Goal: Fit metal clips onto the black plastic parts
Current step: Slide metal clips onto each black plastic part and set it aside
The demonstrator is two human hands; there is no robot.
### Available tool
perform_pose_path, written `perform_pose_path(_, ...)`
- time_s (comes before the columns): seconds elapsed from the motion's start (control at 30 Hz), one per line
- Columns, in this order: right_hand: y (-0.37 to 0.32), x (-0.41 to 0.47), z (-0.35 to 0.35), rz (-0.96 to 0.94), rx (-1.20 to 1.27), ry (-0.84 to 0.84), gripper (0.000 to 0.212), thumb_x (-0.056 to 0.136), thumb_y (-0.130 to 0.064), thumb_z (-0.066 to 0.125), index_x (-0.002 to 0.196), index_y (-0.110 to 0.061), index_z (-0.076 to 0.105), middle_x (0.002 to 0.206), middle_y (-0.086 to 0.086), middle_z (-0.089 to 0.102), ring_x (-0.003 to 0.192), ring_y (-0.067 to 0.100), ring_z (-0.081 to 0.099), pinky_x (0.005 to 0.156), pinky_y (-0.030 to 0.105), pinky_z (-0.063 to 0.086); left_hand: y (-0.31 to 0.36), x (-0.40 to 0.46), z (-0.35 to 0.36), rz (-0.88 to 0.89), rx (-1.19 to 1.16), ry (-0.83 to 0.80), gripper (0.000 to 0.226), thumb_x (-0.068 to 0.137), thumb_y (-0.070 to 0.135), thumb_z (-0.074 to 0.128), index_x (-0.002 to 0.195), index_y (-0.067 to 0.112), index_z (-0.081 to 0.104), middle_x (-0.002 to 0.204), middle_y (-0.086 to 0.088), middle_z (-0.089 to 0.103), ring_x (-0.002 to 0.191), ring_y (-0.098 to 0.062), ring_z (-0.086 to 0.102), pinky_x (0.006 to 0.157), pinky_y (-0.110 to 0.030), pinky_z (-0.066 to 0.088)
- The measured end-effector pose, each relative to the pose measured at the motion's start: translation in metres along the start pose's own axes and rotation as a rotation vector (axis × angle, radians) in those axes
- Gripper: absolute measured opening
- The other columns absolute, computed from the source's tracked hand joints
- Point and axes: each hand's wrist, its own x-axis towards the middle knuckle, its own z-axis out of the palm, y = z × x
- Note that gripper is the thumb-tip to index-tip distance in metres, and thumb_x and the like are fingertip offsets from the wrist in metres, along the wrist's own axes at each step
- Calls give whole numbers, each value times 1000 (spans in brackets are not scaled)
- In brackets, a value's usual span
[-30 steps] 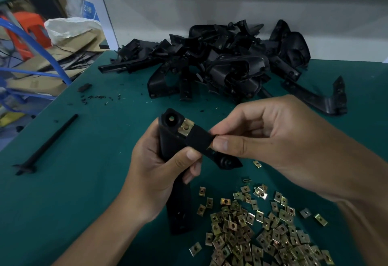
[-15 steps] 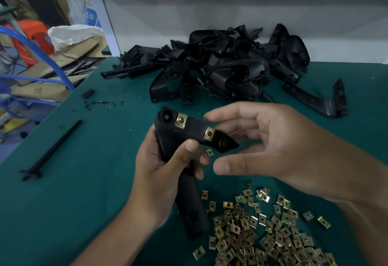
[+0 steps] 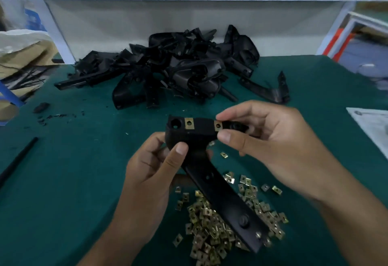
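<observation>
From the head camera, your left hand grips the black plastic bracket at the bend where its short top bar meets the long curved arm, thumb across the front and fingers curled behind, so the bar sits level and faces you while the arm hangs down over the desk. That hold looks chosen to keep the clip seats steady and visible. One brass clip already sits on the bar beside the round hole at its left end. Your right hand pinches the second brass clip between forefinger above and thumb below, at the bar's right end; the grip is closed on the clip and the plastic under it, apparently pressing it home or checking its seat, though I cannot tell whether it is fully seated. The pile of loose metal clips lies on the desk directly under the bracket's arm, close to your right hand, which keeps each pick short. The heap of black plastic parts waits well apart at the back of the desk, against the wall. A thin black rod lies at the left edge, and black trimmings are scattered nearby.
</observation>
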Motion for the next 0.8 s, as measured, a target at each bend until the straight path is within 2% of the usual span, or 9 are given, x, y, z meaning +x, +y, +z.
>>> perform_pose_path(0.1, 8, -49, -26, 60, 9, 196, 26, 80, -44, 77, 104, -35, 75, 101, -13, 77, 62, 5, 56, 61, 20, 52, -1, -10, 36, -77, 3, -136, 17, 93, 42, 70, 103, 29, 73, 102, -10, 77, 99, -27, 74, 69, -31, 61)
perform_pose_path(0.2, 6, -110, -55, 121, 38, 390, 26, 78, -41, 78, 103, -32, 75, 91, -5, 77, 70, 14, 64, 66, 24, 54, -13, -29, 91, -136, -12, -274, 20, 90, 41, 65, 102, 27, 72, 97, -5, 78, 93, -22, 75, 67, -39, 63)
perform_pose_path(0.33, -6, -209, -91, 210, 59, 676, 14, 82, -26, 78, 96, -26, 74, 81, -6, 75, 73, 10, 72, 64, 20, 55, -44, -74, 172, -176, -61, -469, 10, 101, 24, 59, 101, 17, 67, 84, 0, 75, 79, -12, 73, 61, -28, 59)
perform_pose_path(0.47, -11, -313, -110, 341, 5, 918, 18, 79, -29, 71, 95, -22, 72, 75, -9, 70, 69, 6, 67, 61, 18, 51, -80, -131, 236, -343, -90, -665, 16, 96, 30, 61, 103, 17, 67, 90, -14, 74, 81, -21, 72, 61, -36, 60)
perform_pose_path(0.53, -6, -359, -113, 440, -49, 1010, 21, 80, -30, 69, 97, -18, 71, 73, -7, 67, 67, 4, 65, 59, 17, 51, -98, -160, 261, -419, -8, -739, 28, 98, 33, 62, 119, 14, 64, 98, -13, 74, 90, -25, 73, 69, -43, 62)
perform_pose_path(0.6, 2, -397, -116, 523, -93, 1075, 21, 83, -31, 69, 99, -17, 72, 72, -6, 68, 67, 5, 65, 59, 16, 51, -115, -185, 283, -466, 72, -799, 24, 101, 34, 61, 118, 18, 64, 101, -17, 72, 93, -32, 71, 77, -55, 60)
perform_pose_path(0.67, 13, -427, -122, 587, -136, 1133, 14, 91, -26, 69, 102, -18, 72, 74, -3, 71, 71, 7, 67, 61, 18, 53, -129, -204, 302, -514, 88, -845, 11, 102, 32, 58, 108, 26, 65, 99, -9, 74, 92, -24, 72, 76, -47, 62)
perform_pose_path(0.7, 20, -439, -125, 617, -159, 1162, 11, 94, -23, 68, 103, -18, 73, 78, -1, 73, 74, 9, 68, 62, 20, 55, -133, -210, 310, -549, 97, -875, 14, 103, 32, 57, 114, 27, 64, 103, -3, 73, 95, -17, 71, 76, -38, 63)
perform_pose_path(0.8, 41, -461, -137, 798, -337, 1189, 16, 94, -28, 70, 109, -22, 72, 98, 1, 75, 92, 15, 69, 77, 31, 57, -141, -213, 316, -535, 334, -1044, 48, 103, 40, 54, 146, 22, 40, 137, 7, 54, 114, -9, 60, 91, -25, 52)
